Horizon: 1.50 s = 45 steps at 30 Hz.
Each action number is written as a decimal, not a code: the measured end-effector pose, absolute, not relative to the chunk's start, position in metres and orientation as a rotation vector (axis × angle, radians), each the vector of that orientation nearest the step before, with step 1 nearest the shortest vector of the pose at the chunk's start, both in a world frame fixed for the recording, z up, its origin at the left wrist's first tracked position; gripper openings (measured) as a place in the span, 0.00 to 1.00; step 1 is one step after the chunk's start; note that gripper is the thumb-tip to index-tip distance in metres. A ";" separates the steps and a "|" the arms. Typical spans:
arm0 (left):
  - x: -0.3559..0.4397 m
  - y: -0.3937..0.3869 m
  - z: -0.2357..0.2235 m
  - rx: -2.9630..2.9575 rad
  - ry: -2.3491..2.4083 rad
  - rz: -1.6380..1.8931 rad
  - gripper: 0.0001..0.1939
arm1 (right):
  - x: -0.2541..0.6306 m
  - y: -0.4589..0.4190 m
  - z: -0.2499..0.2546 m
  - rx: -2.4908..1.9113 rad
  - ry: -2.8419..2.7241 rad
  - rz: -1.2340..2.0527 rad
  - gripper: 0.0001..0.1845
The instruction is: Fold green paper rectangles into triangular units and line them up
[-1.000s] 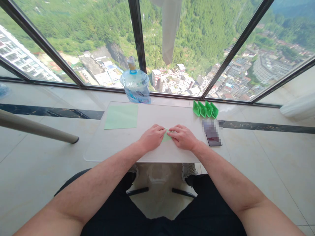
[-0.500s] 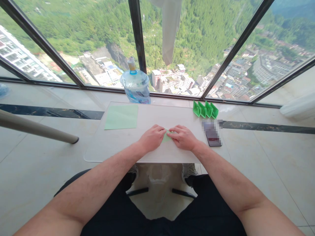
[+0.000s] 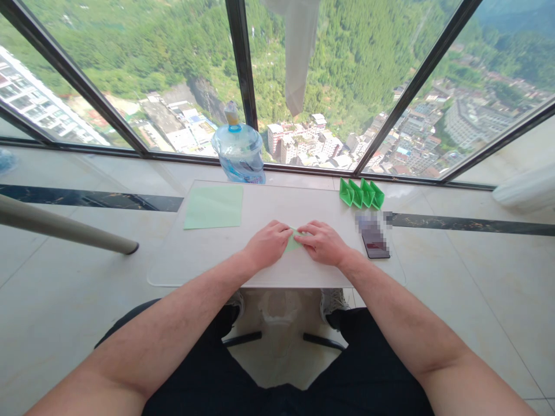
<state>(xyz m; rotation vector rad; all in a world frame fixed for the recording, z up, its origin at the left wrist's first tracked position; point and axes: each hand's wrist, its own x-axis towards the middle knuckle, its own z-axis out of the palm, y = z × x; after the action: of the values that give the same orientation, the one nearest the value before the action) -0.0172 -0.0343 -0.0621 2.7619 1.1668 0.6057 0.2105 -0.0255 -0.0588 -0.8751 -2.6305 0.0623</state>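
A small folded piece of light green paper (image 3: 293, 242) lies on the white table between my two hands, partly hidden by the fingers. My left hand (image 3: 269, 242) is closed on its left edge, fingers bent with the tips at the paper. From the other side, my right hand (image 3: 321, 242) grips the upper right part, its fingers drawn together on it. Farther left on the table rests a flat sheet of light green paper (image 3: 213, 207). Several folded bright green paper pieces (image 3: 362, 193) stand in a row at the back right.
The white table (image 3: 195, 266) stands low before a large window. A phone (image 3: 377, 245), partly blurred out, lies at its right side. Behind the table stands a big clear water bottle (image 3: 239, 150). A beige pole (image 3: 69, 225) slants in from the left.
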 end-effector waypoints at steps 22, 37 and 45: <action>-0.016 -0.036 -0.063 2.774 1.187 0.567 0.12 | 0.211 -0.024 -0.057 -0.863 -2.650 0.052 0.14; -0.008 -0.045 -0.056 2.864 1.256 0.318 0.15 | 0.212 -0.023 -0.057 -0.863 -2.654 0.095 0.15; -0.010 -0.045 -0.047 2.922 1.182 0.268 0.13 | 0.211 -0.025 -0.052 -0.885 -2.662 0.136 0.15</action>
<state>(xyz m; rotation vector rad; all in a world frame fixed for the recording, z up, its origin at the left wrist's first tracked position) -0.0098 -0.0450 -0.0472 2.9224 1.1815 0.2676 0.2107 -0.0246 -0.0517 -0.8853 -2.6620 0.1362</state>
